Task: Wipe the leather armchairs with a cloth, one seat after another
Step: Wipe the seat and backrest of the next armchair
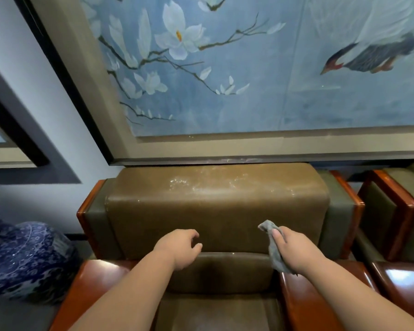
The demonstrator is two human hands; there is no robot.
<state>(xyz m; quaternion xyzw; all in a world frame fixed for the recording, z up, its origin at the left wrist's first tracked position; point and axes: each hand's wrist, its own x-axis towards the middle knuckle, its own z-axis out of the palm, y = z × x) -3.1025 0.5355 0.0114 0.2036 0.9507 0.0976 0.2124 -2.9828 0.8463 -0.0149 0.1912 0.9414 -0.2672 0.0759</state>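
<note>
Right hand grips grey cloth; left hand loosely curled, empty. Armchair backrest top looks dusty; right neighbour chair likely pending.

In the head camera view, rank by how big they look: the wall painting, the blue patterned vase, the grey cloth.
1. wall painting
2. blue patterned vase, partly cut off at the frame edge
3. grey cloth, held in the right hand
</note>
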